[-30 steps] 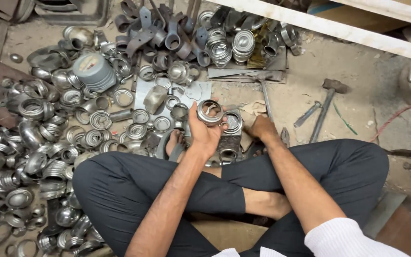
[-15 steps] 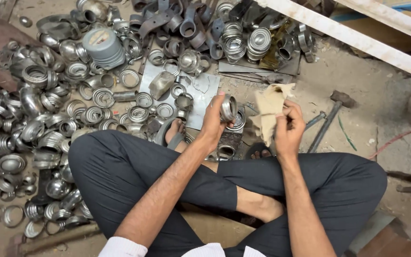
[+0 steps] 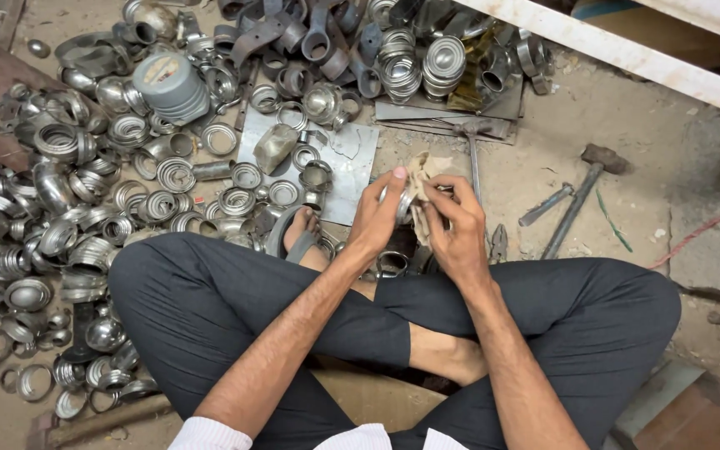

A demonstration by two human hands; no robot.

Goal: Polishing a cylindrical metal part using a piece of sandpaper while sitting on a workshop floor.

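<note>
Round, ribbed metal ring point(image 3: 399, 204), dull and shiny, pinched in left hand point(image 3: 379, 218) above crossed legs. Pressed against it, crumpled tan cloth point(image 3: 421, 171) gripped by right hand point(image 3: 457, 229). Beyond, flat steel plate point(image 3: 352, 171) on dusty floor point(image 3: 643, 142); heaped rings toward floor's left edge; hammer point(image 3: 581, 192) right.

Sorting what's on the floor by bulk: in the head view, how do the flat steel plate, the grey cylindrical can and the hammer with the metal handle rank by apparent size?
1. Flat steel plate, partly covered by rings.
2 and 3. Grey cylindrical can and hammer with the metal handle: unsure; the hammer looks longer, the can bulkier.
</note>
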